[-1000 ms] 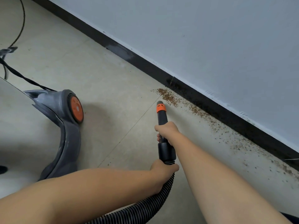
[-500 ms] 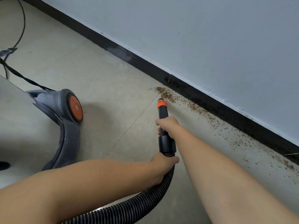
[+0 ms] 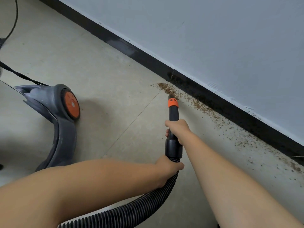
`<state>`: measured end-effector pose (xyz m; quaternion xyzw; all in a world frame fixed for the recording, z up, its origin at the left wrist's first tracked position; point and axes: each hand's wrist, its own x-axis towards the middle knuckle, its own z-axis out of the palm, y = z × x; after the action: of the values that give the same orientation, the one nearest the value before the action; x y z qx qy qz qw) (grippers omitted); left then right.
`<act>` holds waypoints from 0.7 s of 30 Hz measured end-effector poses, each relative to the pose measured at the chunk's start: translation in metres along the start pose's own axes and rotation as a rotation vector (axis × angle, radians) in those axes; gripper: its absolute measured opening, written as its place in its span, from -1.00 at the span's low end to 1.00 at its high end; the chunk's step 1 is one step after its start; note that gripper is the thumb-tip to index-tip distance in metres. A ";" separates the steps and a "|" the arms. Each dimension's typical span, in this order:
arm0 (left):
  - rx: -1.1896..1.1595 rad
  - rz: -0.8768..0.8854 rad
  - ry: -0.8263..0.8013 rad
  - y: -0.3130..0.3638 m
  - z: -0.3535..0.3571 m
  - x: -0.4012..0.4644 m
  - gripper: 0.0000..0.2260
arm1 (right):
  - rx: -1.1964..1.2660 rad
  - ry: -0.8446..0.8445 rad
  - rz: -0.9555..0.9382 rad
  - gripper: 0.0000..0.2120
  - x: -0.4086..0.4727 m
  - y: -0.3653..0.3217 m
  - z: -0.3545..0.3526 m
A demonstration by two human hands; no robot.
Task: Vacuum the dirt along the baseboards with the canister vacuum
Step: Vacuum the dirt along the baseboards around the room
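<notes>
Right hand (image 3: 178, 129) wrapped round the nozzle (image 3: 173, 111), left hand (image 3: 167, 167) gripping the hose (image 3: 131, 209) just behind the cuff. Orange tip right at the near end of the dirt (image 3: 166, 89), which trails along the baseboard (image 3: 213, 99) off to the right. Probably just getting started, most of the line untouched. Best bet: keep the tip low and flat, drag slowly right, hug the floor-wall joint, no flicking crumbs around. Plenty of bare floor (image 3: 107, 79) on the left; vacuum (image 3: 54, 112) parked there, well apart, cord (image 3: 18, 74) behind it. Worth watching hose slack.
</notes>
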<state>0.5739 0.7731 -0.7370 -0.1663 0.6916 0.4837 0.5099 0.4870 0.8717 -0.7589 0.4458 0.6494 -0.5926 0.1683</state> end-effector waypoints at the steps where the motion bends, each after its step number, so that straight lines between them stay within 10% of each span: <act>1: 0.005 0.000 -0.005 0.002 0.001 -0.001 -0.86 | 0.007 0.007 0.000 -0.78 0.001 0.000 -0.003; 21: -0.125 0.052 -0.008 0.054 -0.007 0.026 -0.86 | -0.018 -0.021 0.028 -0.91 0.038 -0.057 -0.014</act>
<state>0.5198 0.7995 -0.7324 -0.1779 0.6623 0.5395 0.4886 0.4257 0.9049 -0.7487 0.4472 0.6468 -0.5887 0.1874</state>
